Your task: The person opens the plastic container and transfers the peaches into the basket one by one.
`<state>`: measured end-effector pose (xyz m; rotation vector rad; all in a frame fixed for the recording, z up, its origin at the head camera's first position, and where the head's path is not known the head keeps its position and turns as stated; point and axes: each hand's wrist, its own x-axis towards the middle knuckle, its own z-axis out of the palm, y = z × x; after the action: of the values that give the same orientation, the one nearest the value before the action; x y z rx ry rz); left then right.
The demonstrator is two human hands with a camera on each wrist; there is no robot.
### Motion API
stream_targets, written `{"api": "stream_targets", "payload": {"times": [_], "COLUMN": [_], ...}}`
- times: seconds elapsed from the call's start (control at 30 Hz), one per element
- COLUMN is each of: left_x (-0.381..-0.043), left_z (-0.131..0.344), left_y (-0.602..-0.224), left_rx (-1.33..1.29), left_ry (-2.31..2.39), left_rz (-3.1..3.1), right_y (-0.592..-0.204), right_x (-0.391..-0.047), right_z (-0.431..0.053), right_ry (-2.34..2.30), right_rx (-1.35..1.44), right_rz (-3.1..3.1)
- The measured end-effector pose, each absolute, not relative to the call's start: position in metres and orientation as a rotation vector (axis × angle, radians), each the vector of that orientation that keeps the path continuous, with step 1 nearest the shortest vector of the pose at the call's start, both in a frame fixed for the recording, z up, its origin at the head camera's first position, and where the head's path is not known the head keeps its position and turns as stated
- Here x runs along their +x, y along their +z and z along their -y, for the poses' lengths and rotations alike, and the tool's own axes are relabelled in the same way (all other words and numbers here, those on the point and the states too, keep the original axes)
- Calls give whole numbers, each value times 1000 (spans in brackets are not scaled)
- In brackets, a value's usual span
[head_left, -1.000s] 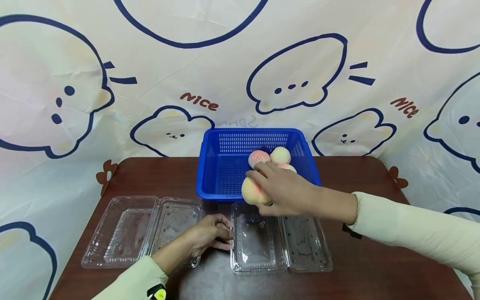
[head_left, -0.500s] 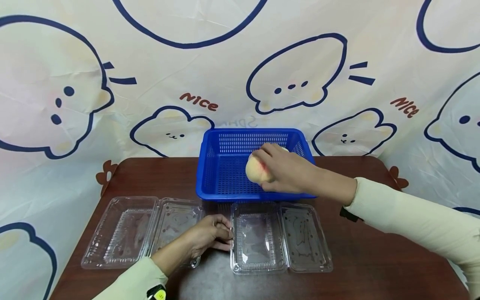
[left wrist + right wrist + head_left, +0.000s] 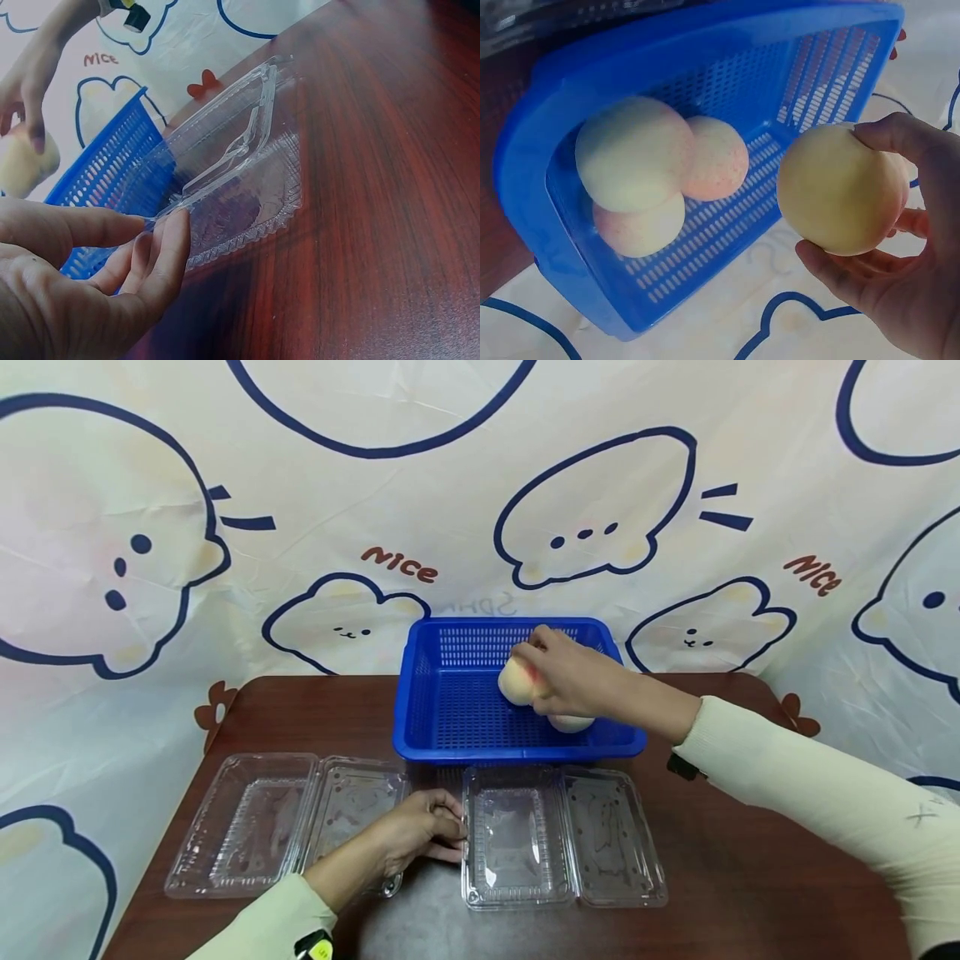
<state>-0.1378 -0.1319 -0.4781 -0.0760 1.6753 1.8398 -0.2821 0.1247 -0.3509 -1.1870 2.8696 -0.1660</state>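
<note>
My right hand (image 3: 573, 677) grips a pale yellow peach (image 3: 840, 191) with a red blush, fingers and thumb spread round it. It holds the peach over the blue plastic basket (image 3: 517, 755). Three more peaches lie in that basket, one a whitish peach (image 3: 634, 154) resting on the others in the right wrist view; in the head view my hand mostly covers them. Down on the table, my left hand (image 3: 423, 828) pinches the left rim of an open clear plastic clamshell box (image 3: 517, 893) between thumb and fingers. The left wrist view shows this pinch at the rim (image 3: 169, 214).
A second open clamshell box (image 3: 247, 827) lies on the left, its lid partly under my left forearm. Both boxes stand in front of the basket on the dark red-brown table (image 3: 750, 860). A printed cloth (image 3: 450, 502) hangs close behind the basket.
My right hand has carried the peach away from above the right-hand clamshell box, back and slightly right over the basket. The left hand keeps its pinch in the same place.
</note>
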Motion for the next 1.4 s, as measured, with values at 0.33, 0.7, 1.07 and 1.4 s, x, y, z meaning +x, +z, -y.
{"api": "stream_targets", "payload": {"times": [0.33, 0.7, 1.07, 1.4], "left_x": [-139, -139, -140, -139], "left_z": [133, 134, 134, 134], "left_y": [-478, -481, -479, -480], "left_rx": [-73, -68, -69, -66], "left_ry": [1844, 1847, 1836, 1854], "left_rz": [-1674, -1672, -1670, -1672], "right_y": [-357, -371, -383, -389], "right_x": [-298, -315, -319, -317], "right_z": [-118, -117, -115, -111], "right_ry": [-102, 115, 46, 45], "right_rx": [-1194, -1222, -1198, -1224], "right_rz": [-2813, -2723, -2605, -2563]}}
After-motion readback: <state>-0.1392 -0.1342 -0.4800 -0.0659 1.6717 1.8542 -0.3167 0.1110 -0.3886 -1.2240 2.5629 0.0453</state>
